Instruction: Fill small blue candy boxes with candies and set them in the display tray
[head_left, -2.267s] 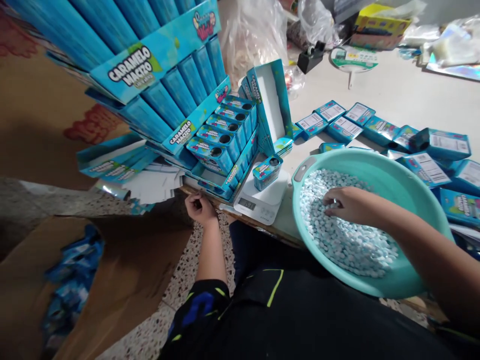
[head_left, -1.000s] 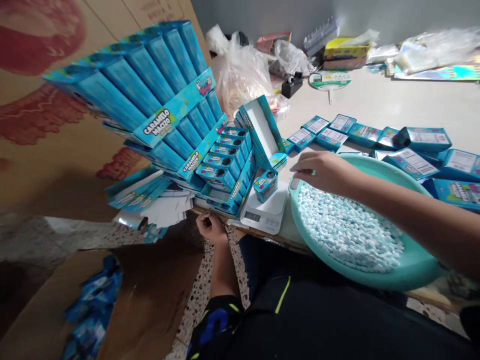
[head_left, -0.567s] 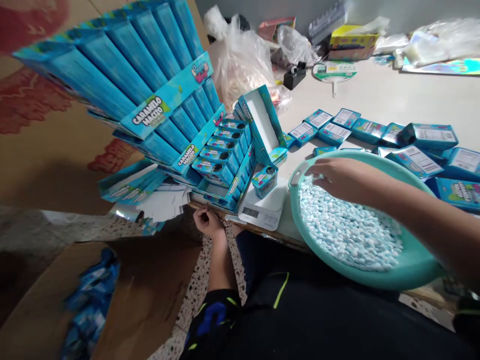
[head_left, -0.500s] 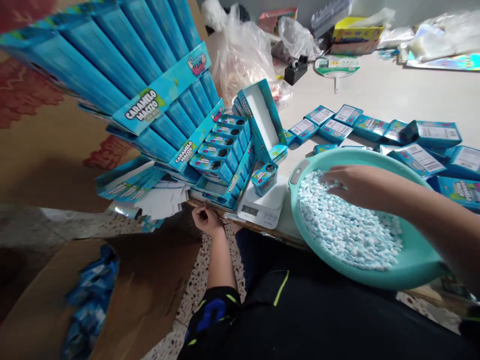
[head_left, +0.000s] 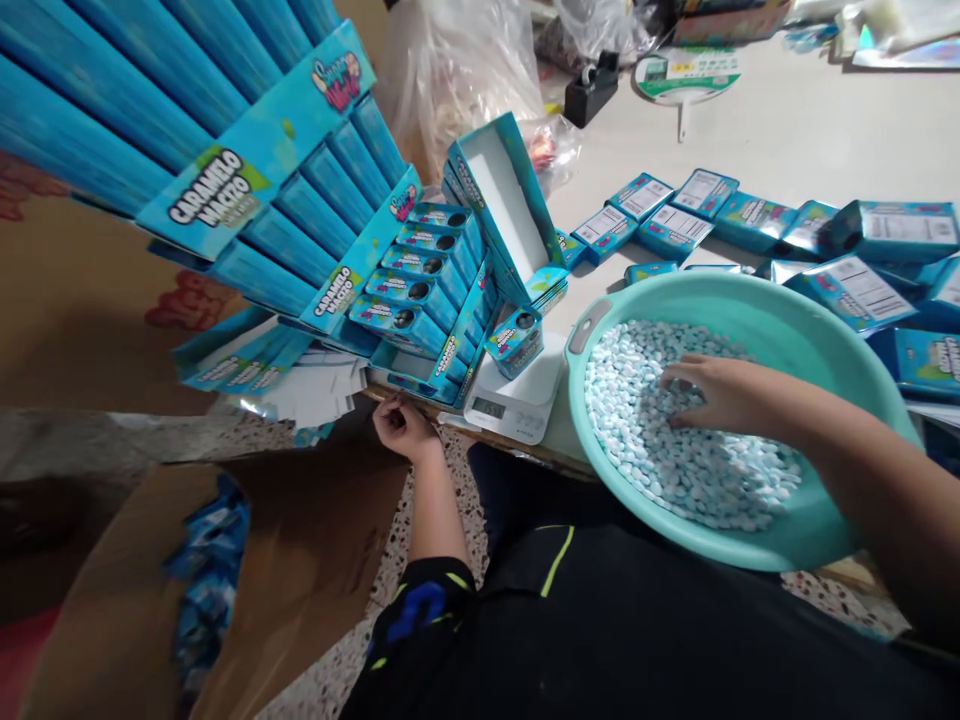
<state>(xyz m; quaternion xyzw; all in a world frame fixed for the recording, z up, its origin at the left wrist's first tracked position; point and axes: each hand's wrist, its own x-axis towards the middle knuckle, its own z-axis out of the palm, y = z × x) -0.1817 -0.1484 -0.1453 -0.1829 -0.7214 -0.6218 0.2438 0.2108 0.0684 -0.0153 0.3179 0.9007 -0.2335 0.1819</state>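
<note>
My right hand reaches into a turquoise basin, its fingertips at the surface of a heap of small pale blue and white candies. The thumb stands apart from the fingers and no candy shows between them. My left hand rests by the table edge, fingers curled in, with nothing visible in it. Beside the basin a white digital scale carries one small blue candy box. To the left of the scale, a display tray holds a row of similar boxes.
Tall stacked blue display cartons lean at the left. Several blue boxes lie behind the basin. An upright open tray, a black tape dispenser and a plastic bag stand farther back. A cardboard box with blue packets sits below left.
My right hand has moved from the far left part of the candies toward their middle, thumb and fingers now distinct. My left hand stays curled at the table edge. The camera view has shifted slightly.
</note>
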